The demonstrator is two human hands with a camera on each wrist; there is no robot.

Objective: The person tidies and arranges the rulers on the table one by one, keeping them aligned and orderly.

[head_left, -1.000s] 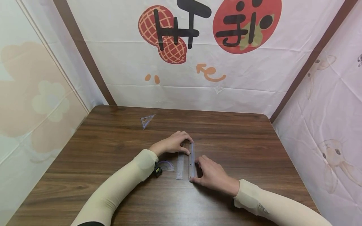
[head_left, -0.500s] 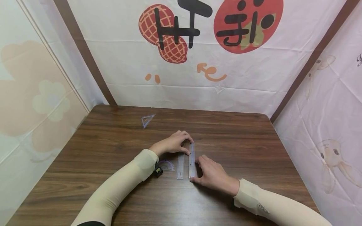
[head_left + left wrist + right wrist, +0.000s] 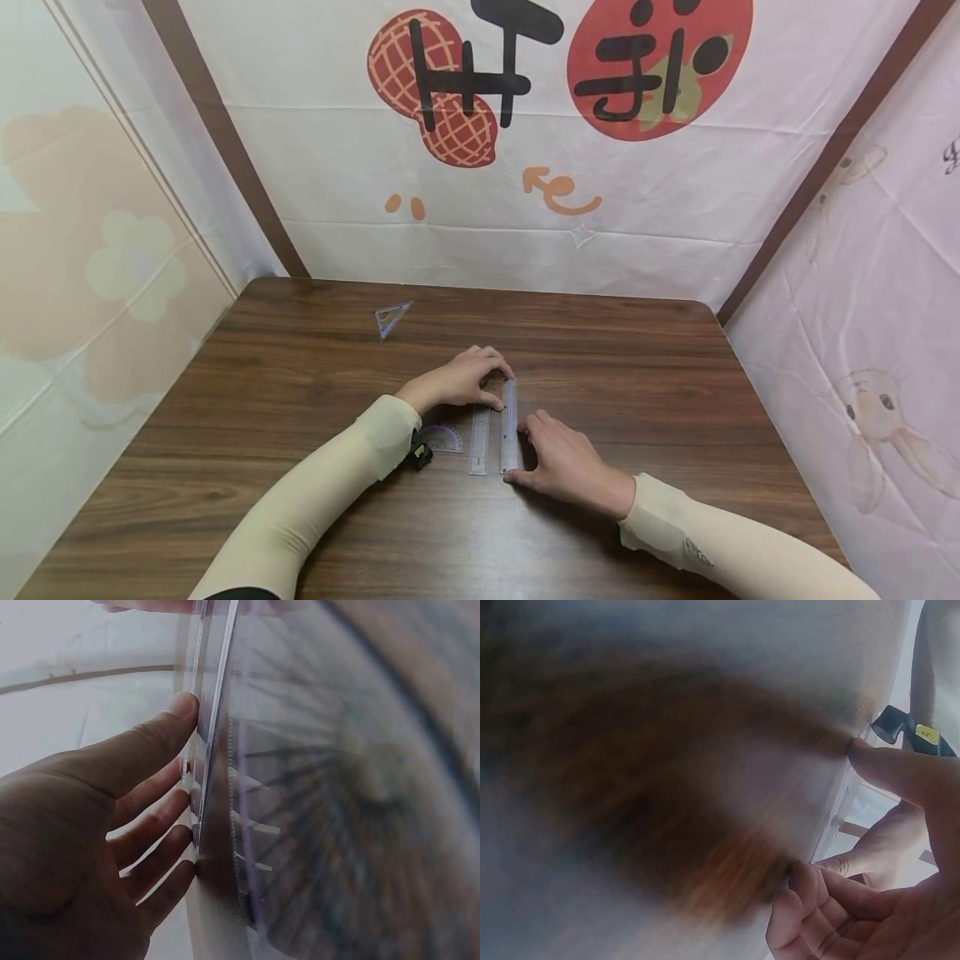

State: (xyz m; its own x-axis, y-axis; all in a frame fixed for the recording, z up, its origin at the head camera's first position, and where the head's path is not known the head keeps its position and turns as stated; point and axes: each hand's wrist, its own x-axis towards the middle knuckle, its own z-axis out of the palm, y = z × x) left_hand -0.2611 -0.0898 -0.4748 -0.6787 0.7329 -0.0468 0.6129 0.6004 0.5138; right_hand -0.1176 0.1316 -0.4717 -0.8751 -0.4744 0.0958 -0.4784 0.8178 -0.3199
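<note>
A clear plastic ruler (image 3: 508, 425) lies flat on a wooden table (image 3: 675, 400) beside a second, shorter ruler (image 3: 478, 439), its far end pinched by the left hand (image 3: 457, 382) and its near end by the right hand (image 3: 566, 462). It is judged light, thin, stiff and slippery (likely brittle if bent). It is best gripped by the long edges near both ends.
</note>
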